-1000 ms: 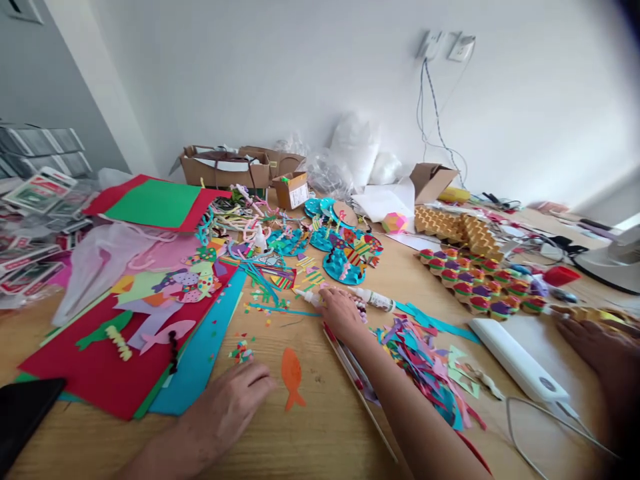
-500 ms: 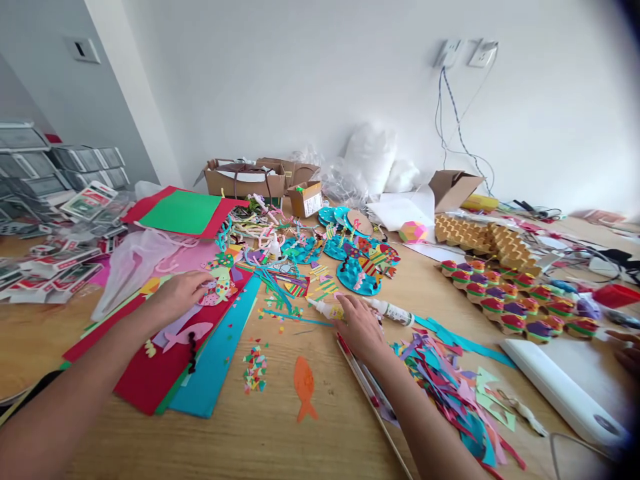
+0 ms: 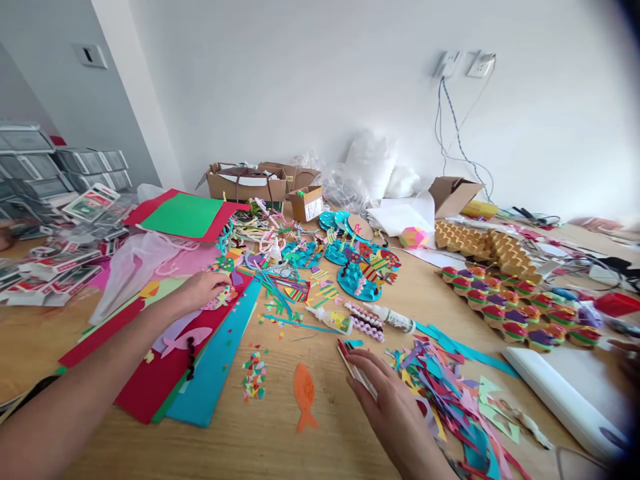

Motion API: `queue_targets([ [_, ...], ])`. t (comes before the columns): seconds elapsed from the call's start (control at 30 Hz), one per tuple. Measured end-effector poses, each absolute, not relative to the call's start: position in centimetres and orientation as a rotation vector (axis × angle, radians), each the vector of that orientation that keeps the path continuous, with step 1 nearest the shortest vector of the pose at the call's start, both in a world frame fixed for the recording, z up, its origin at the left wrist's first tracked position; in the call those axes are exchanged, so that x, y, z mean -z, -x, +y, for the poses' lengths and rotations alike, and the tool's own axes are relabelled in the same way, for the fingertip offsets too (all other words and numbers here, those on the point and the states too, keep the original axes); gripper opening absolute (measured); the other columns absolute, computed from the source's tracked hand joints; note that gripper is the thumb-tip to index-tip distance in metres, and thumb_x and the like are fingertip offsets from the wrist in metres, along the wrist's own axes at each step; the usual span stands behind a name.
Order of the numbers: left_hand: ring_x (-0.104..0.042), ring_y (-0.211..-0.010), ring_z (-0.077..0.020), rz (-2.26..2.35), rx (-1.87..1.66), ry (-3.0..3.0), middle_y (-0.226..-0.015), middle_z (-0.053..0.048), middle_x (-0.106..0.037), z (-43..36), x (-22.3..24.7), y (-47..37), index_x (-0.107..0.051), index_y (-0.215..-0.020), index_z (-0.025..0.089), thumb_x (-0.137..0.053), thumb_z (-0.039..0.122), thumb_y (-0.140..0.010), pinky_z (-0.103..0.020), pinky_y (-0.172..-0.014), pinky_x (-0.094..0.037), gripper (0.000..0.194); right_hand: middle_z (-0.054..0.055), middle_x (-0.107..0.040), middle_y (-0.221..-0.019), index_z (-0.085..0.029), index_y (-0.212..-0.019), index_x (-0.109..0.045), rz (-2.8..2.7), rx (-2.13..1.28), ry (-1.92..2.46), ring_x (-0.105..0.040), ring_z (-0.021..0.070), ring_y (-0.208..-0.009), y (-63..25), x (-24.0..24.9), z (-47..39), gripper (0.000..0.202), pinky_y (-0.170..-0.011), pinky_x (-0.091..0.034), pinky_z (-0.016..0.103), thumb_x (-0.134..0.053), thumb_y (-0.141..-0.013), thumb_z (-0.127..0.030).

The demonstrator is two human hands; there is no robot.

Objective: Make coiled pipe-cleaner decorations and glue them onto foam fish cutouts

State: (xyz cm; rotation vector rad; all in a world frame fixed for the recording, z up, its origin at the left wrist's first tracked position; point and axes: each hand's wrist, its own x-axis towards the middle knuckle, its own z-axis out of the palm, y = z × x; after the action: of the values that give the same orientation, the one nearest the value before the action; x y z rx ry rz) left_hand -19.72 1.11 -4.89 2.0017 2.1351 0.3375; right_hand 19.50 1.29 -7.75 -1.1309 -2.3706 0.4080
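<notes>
My left hand [image 3: 203, 291] is over the red paper sheets, fingers bent and pressed together on a spotted paper fish [image 3: 220, 298]. Just below it, a pink paper fish [image 3: 187, 339] lies near a dark, fuzzy twisted strip [image 3: 191, 360]. My right hand [image 3: 383, 387] curls around slim red-and-white sticks [image 3: 350, 357] on the table; the hand hides their lower ends. Between my hands, an orange paper fish [image 3: 304, 395] lies flat, right of a patch of tiny paper bits [image 3: 255, 377]. Beyond the right hand are a glue bottle [image 3: 334, 321] and twisted fuzzy strips [image 3: 366, 321].
Colored paper strips [image 3: 445, 393] heap up to the right, before a white device [image 3: 565, 400]. Painted egg cartons [image 3: 515, 307] stand behind. Blue discs [image 3: 357, 283] with paper fish sit mid-table. Plastic packages [image 3: 65, 260] crowd the left. Another person's hand [image 3: 625, 350] shows at the right edge.
My right hand has moved nearer to me, off the glue bottle area and down onto the sticks, uncovering the glue bottle and twisted strips. My left hand has shifted slightly right over the spotted fish.
</notes>
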Motion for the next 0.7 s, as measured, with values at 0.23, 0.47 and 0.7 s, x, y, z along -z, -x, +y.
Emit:
queue_targets([
  [0.23,-0.061,-0.089,-0.0201,1.739,-0.366,-2.287,-0.096,-0.004,-0.068,1.8,4.7,12.2,-0.065,-0.093,0.020,-0.038,0.026,-0.081,-0.029,-0.080,-0.045,0.030,0.006,-0.065,-0.087,-0.023,-0.083,-0.063,-2.355,-0.512,1.420,-0.063,0.0189,-0.079,-23.2,7.7,-0.6,0.022,-0.067,-0.049,0.028,-0.042,-0.083,-0.024],
  [0.47,-0.061,-0.092,-0.0175,1.426,-0.410,-2.508,-0.097,-0.003,-0.067,-1.7,4.2,6.3,-0.063,-0.095,0.022,-0.035,0.018,-0.084,-0.027,-0.077,-0.049,0.030,0.004,-0.066,-0.083,-0.023,-0.080,-0.066,-2.341,-0.462,1.712,-0.061,0.0178,-0.077,-25.8,7.5,-0.2,0.023,-0.068,-0.044,0.026,-0.044,-0.082,-0.018],
  [0.7,-0.064,-0.089,-0.0165,1.372,-0.480,-2.537,-0.098,0.001,-0.068,-4.8,4.5,4.2,-0.062,-0.101,0.025,-0.039,0.018,-0.083,-0.023,-0.075,-0.052,0.030,0.005,-0.067,-0.086,-0.022,-0.081,-0.066,-2.438,-0.316,1.790,-0.062,0.0175,-0.080,-23.7,6.7,1.8,0.020,-0.063,-0.040,0.023,-0.046,-0.084,-0.019],
])
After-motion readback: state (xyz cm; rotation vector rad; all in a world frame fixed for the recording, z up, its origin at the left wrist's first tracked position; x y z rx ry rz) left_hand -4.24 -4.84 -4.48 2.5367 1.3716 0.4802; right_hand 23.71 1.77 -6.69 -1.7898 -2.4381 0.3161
